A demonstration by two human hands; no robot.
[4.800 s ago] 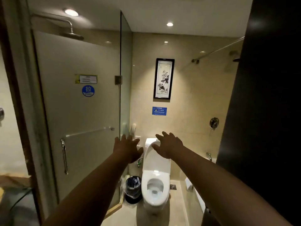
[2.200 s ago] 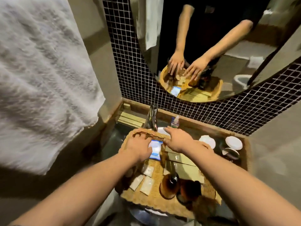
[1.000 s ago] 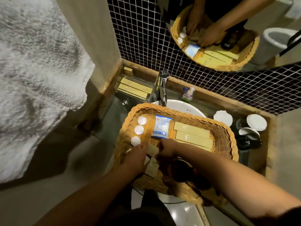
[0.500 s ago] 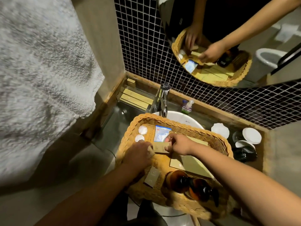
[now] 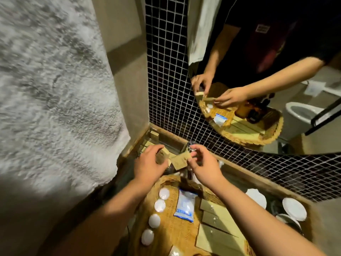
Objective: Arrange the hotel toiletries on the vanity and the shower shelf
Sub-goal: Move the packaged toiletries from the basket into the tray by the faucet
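Head view shows fingers of your left hand (image 5: pixel 147 167) curled round a card box (image 5: pixel 162 156) and your right hand (image 5: pixel 204 165) pinching a second box (image 5: pixel 181 160) by its corner, both held over the basket (image 5: pixel 171 233) toward the vanity (image 5: pixel 239 168) back-left corner; they look light, stiff yet crushable, so grip the flat faces gently.

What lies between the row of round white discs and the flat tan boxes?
A blue-and-white plastic sachet, flat in the woven wicker basket, seen in the head view.

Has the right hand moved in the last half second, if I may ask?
Yes: right hand went from inside the basket out past its far rim, by the faucet.
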